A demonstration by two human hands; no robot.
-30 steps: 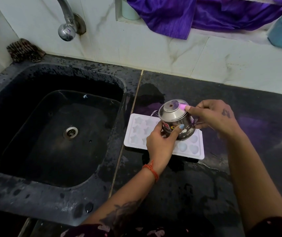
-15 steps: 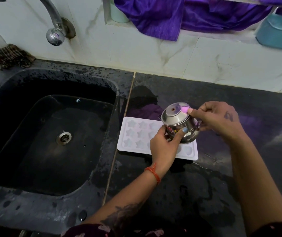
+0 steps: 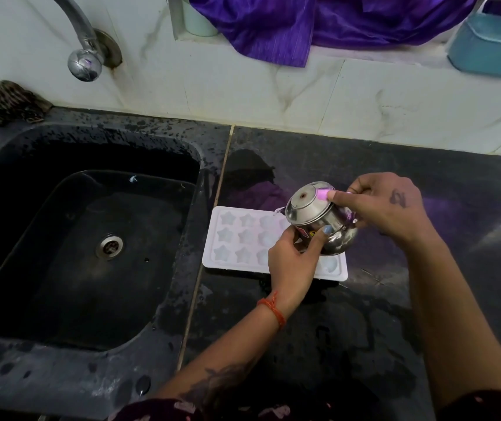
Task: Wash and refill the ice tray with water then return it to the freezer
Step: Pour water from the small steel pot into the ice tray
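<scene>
A white ice tray [image 3: 240, 238] with star and round moulds lies flat on the wet black counter [image 3: 349, 344], just right of the sink. Over its right half a small lidded steel pot [image 3: 313, 217] is tipped to the left, its spout above the tray. My left hand [image 3: 291, 262] grips the pot's belly from below and the near side. My right hand [image 3: 386, 208] holds the pot from the right, with the forefinger pressed on the lid. The tray's right moulds are partly hidden by the pot and my left hand.
A deep black sink [image 3: 91, 244] with a steel drain [image 3: 110, 246] fills the left side under a chrome tap [image 3: 83, 60]. A scrubber [image 3: 9, 101] sits at the sink's back left corner. Purple cloth [image 3: 273, 25] and a teal container [image 3: 492, 44] rest on the ledge behind.
The pot stays tipped over the tray with both hands on it. My view has shifted slightly, so sink and tray sit a little differently in the frame.
</scene>
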